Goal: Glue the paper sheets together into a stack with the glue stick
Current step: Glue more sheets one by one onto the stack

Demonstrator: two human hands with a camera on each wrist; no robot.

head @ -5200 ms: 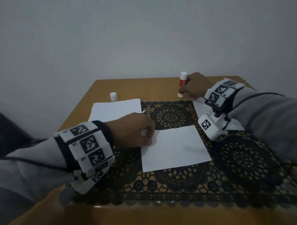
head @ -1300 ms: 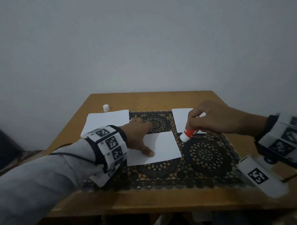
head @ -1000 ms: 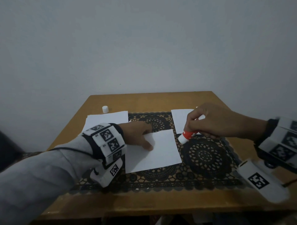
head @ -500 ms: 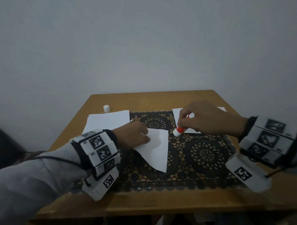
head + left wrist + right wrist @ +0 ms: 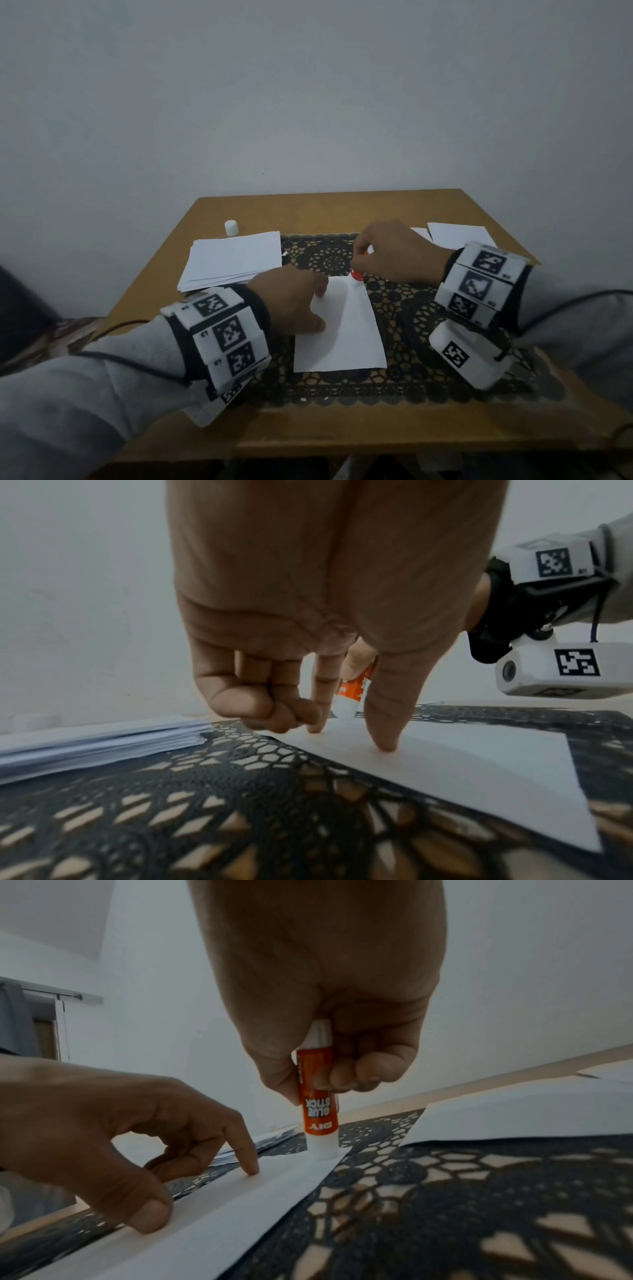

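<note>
One white sheet (image 5: 339, 329) lies flat on the black lace mat (image 5: 428, 342) in the middle of the table. My left hand (image 5: 308, 308) presses its left part down with the index fingertip (image 5: 253, 1171) and thumb (image 5: 385, 745); the other fingers are curled. My right hand (image 5: 363, 263) grips the orange glue stick (image 5: 318, 1110) upright. The stick's white tip stands on the sheet's far corner. A stack of white sheets (image 5: 233, 260) lies at the left back. More white sheets (image 5: 459, 234) lie at the right back, behind my right wrist.
The white glue cap (image 5: 231, 228) stands on the wooden table (image 5: 325, 212) behind the left stack. A grey wall rises close behind the table. Cables run from both wrist cameras over the table's side edges.
Half a second ago my left hand held the sheet lifted and turned; now it lies flat, long side toward me. The glue stick has come down onto its far corner.
</note>
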